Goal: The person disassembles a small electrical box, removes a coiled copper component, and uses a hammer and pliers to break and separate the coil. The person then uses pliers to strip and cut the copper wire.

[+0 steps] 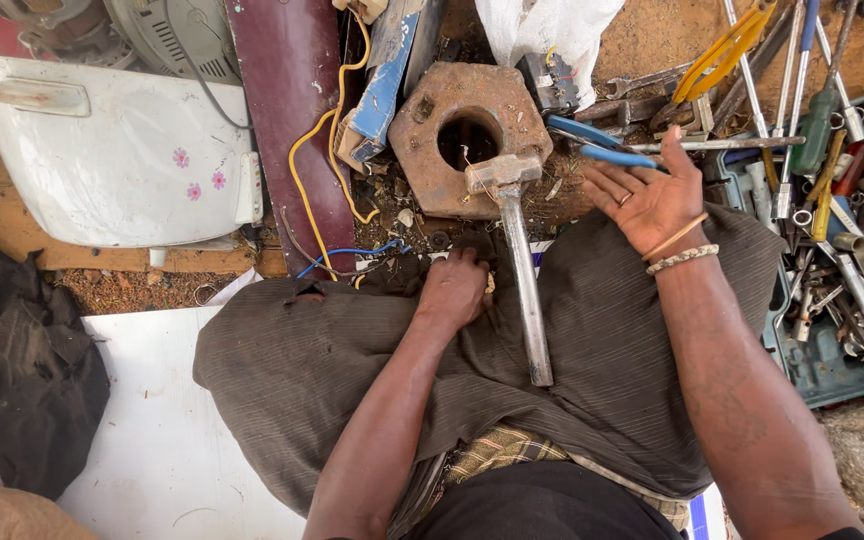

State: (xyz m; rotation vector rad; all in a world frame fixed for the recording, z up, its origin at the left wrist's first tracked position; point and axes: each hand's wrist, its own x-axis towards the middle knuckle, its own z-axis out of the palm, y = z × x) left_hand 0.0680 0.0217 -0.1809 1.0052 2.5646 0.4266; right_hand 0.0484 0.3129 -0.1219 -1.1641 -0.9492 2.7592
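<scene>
Our left hand (455,287) has its fingers curled shut in our lap just left of the hammer (518,250), whose long handle runs away toward the rusty block (432,120), while our right hand (652,198) lies open, palm up, farther right.

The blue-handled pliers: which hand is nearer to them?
Right. The right hand lies open, palm up, just below the blue-handled pliers, fingertips almost touching. The left hand is lower, left of the hammer.
</scene>
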